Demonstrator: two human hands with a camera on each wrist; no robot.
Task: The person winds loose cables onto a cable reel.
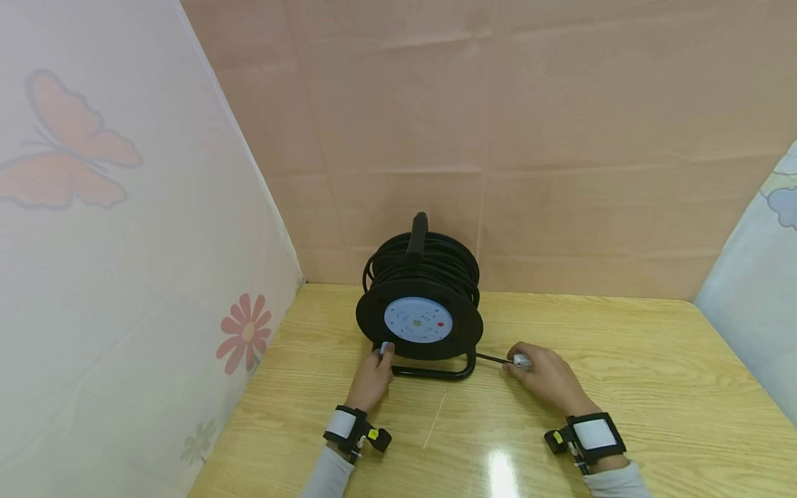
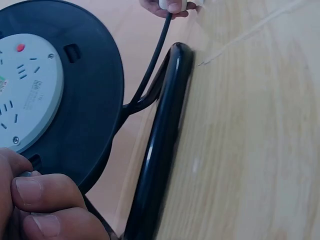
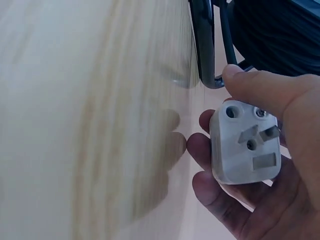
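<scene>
A black cable reel (image 1: 418,297) stands on the wooden table, with black cable wound round its drum. Its front carries a pale round socket panel (image 1: 418,319) with a red button. At the disc's lower left edge, my left hand (image 1: 370,379) pinches a small light-blue knob (image 1: 386,346), mostly hidden behind the fingers in the left wrist view. To the right of the reel, my right hand (image 1: 546,375) holds a white plug (image 3: 245,145), its pins facing the right wrist camera. From the plug, a stretch of black cable (image 1: 492,358) runs to the reel.
The reel's black tube stand (image 1: 432,374) rests on the table (image 1: 473,429), and its carrying handle (image 1: 418,238) rises at the top. A peach cloth wall (image 1: 529,138) stands close behind. Printed cloth hangs at the left (image 1: 124,277) and right.
</scene>
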